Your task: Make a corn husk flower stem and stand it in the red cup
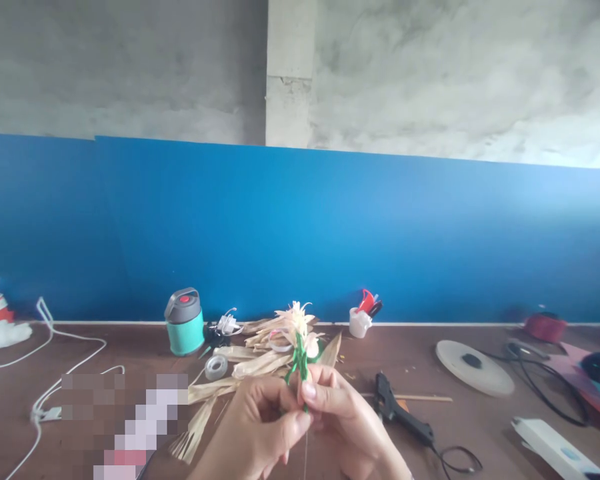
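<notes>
Upright in front of me is a handmade flower (pixel 297 323) with pale, ragged petals and a green stem. My left hand (pixel 267 420) is closed, its thumb and fingers pinching the lower stem. Just above and to the right, my right hand (pixel 339 408) also pinches the stem, thumb on the near side. The stem's lower end is mostly covered by my fingers. Behind the flower, dried corn husks (pixel 260 364) lie in a loose pile. A roll of tape (pixel 216 367) rests at the pile's left side.
To the right lie a black glue gun (pixel 400 413), a thin wooden stick (pixel 430 399) and a round whitish lid (pixel 473 367). A teal jar (pixel 185 330) and a white cup of pens (pixel 361 324) stand near the blue partition (pixel 300 227). White cables (pixel 65 377) cross the left side.
</notes>
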Available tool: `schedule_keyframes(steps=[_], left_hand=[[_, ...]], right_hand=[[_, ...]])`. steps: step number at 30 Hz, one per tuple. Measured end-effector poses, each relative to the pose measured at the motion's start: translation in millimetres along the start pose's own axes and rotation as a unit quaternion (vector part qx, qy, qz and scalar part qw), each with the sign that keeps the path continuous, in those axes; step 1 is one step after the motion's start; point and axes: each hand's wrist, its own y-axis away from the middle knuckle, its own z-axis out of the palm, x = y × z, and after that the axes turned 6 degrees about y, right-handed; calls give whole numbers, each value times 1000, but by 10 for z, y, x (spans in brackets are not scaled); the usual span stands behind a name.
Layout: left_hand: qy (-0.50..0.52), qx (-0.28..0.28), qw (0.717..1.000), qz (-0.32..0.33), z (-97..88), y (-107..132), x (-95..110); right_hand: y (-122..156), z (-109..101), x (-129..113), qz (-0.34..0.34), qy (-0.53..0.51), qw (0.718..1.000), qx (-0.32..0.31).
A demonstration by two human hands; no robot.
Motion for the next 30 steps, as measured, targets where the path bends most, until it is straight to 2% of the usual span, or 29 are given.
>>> schedule_keyframes(steps=[5, 12, 15, 19, 23, 25, 28, 30], left_hand=[[-30, 49, 998, 22, 50, 15, 94], [6, 35, 999, 2, -23, -77, -25], [17, 29, 999, 8, -39, -114, -85], [-33, 91, 994, 41, -64, -167, -91], [-67, 162, 979, 107, -126, -244, -85], [-54, 192, 972, 122, -154, -288, -107], [-35, 214, 969, 122, -169, -339, -157], [-32, 216, 969, 118, -162, -357, -184]], right_hand=[[-19, 13, 50, 25, -47, 998, 45], [-56, -27, 117, -44, -38, 995, 84], [-73, -35, 142, -53, -44, 993, 96], [-119, -60, 113, -65, -13, 989, 129], [-175, -90, 57, -54, 95, 980, 166], [-209, -87, 67, -35, 118, 981, 148], [-266, -61, 132, -37, 98, 989, 108], [-296, -45, 184, -49, 94, 987, 121]])
